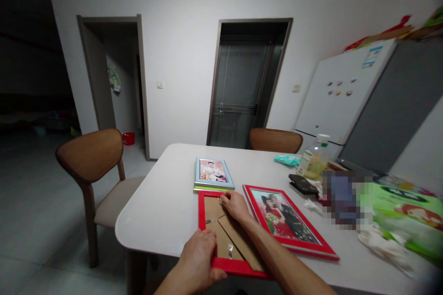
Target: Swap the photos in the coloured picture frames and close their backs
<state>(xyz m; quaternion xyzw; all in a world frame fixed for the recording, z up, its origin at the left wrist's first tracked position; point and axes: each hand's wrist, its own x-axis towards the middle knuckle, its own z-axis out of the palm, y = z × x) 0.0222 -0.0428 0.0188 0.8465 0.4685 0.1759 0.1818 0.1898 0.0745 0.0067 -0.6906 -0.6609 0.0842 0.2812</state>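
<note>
A red picture frame [202, 214] lies face down at the near edge of the table, its brown backing board [225, 235] and fold-out stand showing. My left hand [198, 258] grips the frame's lower left side, with the thumb at the bottom edge. At the top edge, the bent fingers of my right hand [237, 206] are closed together on a small metal clip [219, 201], partly hidden by the fingertips. More metal clips sit on the left and bottom sides. Beside it on the right lies another red-framed photo [284, 216], face up. Beyond is a stack of frames with a light blue one [212, 173] on top.
The white table [155, 207] also carries a clear bottle [314, 156], a black wallet-like item [303, 185], a teal packet [288, 160], crumpled tissues and a green package [404, 207] on the right. Wooden chairs stand left [92, 154] and behind [276, 140].
</note>
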